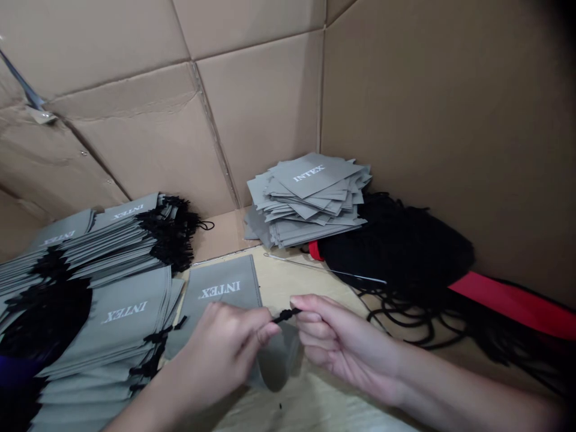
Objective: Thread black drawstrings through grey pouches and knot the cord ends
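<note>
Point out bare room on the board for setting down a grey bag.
Bare pale wooden board shows below the right hand, and beyond the left hand, between the grey fabric bag and the black cord heap, crossed by a thin metal wire. The left side, under stacked grey bags, is crowded.

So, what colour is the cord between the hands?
The cord is black, best seen in the head view.

We see here a small workshop, because cardboard sheets (252, 102) line the walls and many grey INTEX drawstring bags (126, 318) lie in stacks on the wooden desk (306, 402)
</note>
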Demonstrator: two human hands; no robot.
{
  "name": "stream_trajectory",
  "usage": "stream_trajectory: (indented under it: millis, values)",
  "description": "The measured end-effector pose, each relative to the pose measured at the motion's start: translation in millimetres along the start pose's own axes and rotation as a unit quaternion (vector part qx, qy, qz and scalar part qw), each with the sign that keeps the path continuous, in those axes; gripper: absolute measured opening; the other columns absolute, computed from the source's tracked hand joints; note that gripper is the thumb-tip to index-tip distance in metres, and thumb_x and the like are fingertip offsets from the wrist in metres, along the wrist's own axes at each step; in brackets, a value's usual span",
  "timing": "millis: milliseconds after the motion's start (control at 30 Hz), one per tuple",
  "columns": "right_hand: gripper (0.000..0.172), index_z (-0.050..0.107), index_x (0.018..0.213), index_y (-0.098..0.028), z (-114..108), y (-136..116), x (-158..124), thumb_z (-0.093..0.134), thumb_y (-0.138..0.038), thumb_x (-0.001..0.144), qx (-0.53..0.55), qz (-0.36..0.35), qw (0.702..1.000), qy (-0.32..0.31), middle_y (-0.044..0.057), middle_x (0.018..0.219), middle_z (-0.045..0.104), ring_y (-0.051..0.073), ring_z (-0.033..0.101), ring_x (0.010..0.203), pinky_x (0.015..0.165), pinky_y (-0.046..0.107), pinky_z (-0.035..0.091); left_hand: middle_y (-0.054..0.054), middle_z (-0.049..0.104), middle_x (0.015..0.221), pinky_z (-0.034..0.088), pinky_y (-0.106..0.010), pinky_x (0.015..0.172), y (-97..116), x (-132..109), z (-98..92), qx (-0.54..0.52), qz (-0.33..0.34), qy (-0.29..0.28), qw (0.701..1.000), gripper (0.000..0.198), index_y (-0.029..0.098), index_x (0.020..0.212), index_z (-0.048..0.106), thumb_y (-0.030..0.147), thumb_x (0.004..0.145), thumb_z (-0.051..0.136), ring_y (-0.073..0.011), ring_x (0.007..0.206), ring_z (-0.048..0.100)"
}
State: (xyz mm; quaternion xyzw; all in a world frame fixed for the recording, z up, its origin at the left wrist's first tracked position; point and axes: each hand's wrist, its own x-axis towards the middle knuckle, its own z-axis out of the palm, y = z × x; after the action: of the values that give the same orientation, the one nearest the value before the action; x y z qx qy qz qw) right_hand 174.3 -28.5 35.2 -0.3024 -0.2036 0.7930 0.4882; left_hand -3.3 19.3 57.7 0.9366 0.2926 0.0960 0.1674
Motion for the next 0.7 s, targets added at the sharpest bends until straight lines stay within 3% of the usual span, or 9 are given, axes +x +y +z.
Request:
stream_trajectory:
  millis: [100,167,367,500,600,700]
  values:
    - [0.033,0.035,0.055,-0.019,-8,-5,5,0.056,-0.033,0.078,-0.02,0.013,0.997,-0.073,-0.012,0.039,0.023,0.003,0.01,0.036,0.035,0.016,0.015,0.005,0.048,0.056,0.031,-0.019,0.054,0,4,-6.7,-0.094,-0.047,-0.03,0.994,0.04,0.018,0.066,0.05,0.039,0.093,0.029,-0.0095,0.054,0.045]
    - [0.033,0.036,0.056,-0.019,-14,-7,10,0.046,-0.036,0.082,-0.03,0.01,0.995,-0.097,-0.011,0.039,0.024,0.004,0.01,0.035,0.036,0.017,0.013,0.004,0.049,0.056,0.031,-0.019,0.054,-1,5,-9.5,-0.104,-0.066,-0.017,0.992,0.04,0.018,0.069,0.053,0.04,0.093,0.03,-0.0099,0.055,0.046]
    - [0.026,0.037,0.065,-0.02,-23,-6,19,0.04,-0.037,0.086,-0.091,-0.038,0.993,-0.071,-0.011,0.045,0.023,0.006,0.007,0.039,0.039,0.019,0.011,0.003,0.053,0.057,0.028,-0.022,0.052,-4,2,-7.7,0.032,-0.067,0.04,0.996,0.032,0.021,0.075,0.054,0.034,0.092,0.032,-0.0124,0.052,0.048]
    - [0.026,0.04,0.071,-0.021,-25,0,22,0.04,-0.041,0.086,-0.146,-0.06,0.986,-0.047,-0.012,0.045,0.025,0.006,0.009,0.039,0.04,0.018,0.012,0.001,0.058,0.057,0.027,-0.023,0.052,-3,1,-4.3,0.094,-0.059,0.045,0.993,0.029,0.024,0.09,0.058,0.035,0.093,0.031,-0.0152,0.052,0.054]
    - [0.027,0.047,0.08,-0.02,-25,4,24,0.045,-0.047,0.084,-0.205,-0.112,0.972,-0.032,-0.009,0.05,0.042,0.005,0.023,0.037,0.041,0.018,0.017,0.003,0.055,0.055,0.026,-0.023,0.051,-1,1,-2.2,0.054,-0.047,0.04,0.997,0.028,0.023,0.085,0.059,0.034,0.092,0.034,-0.0135,0.049,0.05]
    - [0.026,0.054,0.09,-0.019,-23,4,25,0.054,-0.044,0.081,-0.202,-0.158,0.965,-0.054,-0.002,0.073,0.056,0.008,0.05,0.054,0.056,0.022,0.036,0.002,0.056,0.059,0.03,-0.021,0.052,-1,1,-1.7,-0.105,-0.024,0.072,0.992,0.027,0.02,0.078,0.06,0.033,0.091,0.039,-0.0118,0.053,0.049]
